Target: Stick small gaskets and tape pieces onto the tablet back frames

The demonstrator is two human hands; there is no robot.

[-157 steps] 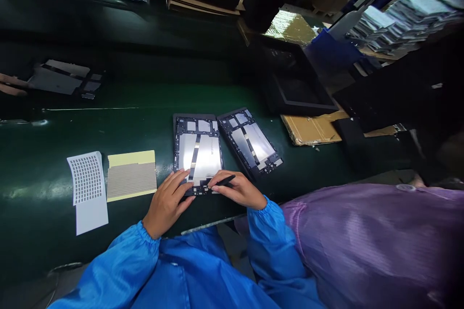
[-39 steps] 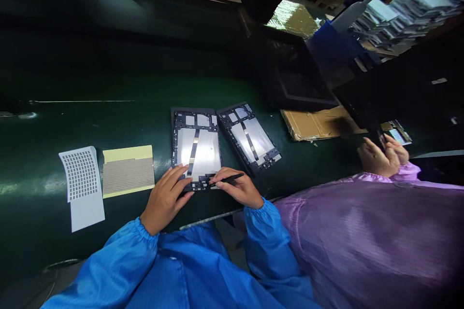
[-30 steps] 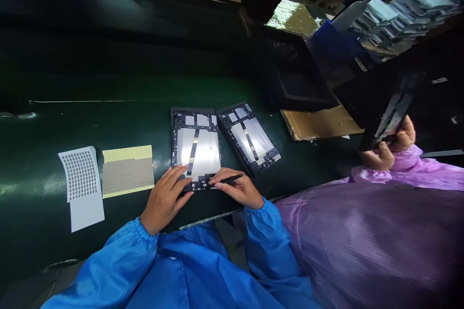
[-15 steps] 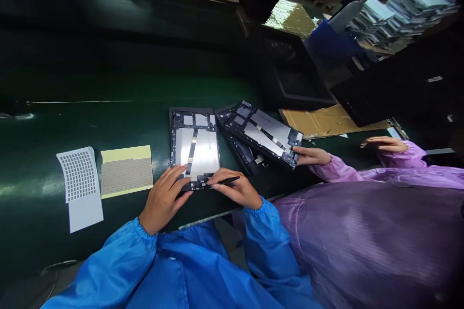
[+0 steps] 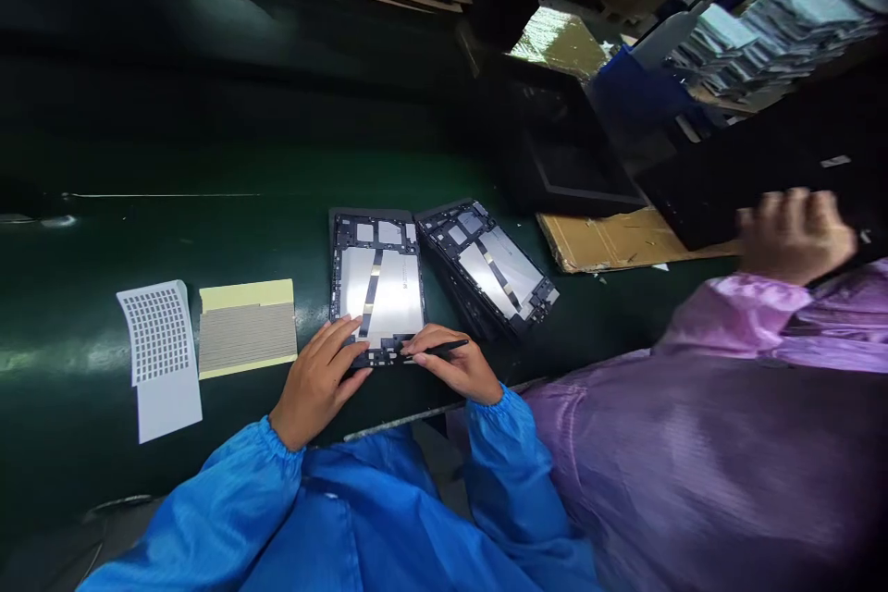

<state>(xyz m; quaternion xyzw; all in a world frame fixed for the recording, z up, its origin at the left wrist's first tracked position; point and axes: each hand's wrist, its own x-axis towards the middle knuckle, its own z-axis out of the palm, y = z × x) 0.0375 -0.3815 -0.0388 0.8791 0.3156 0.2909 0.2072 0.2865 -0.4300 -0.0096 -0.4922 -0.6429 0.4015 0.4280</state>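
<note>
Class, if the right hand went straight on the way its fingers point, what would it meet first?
Probably the left hand, as the right hand slid over the lower end of the opened device; height is hard to judge.

Single head-worn view, facing forward and down, from above and behind left hand [image 5: 319, 381] and right hand [image 5: 456, 363], blue sleeves [image 5: 222, 499] close behind the hands, green bench [image 5: 242, 240] wide beyond, darker reaches possibly underexposed
</note>
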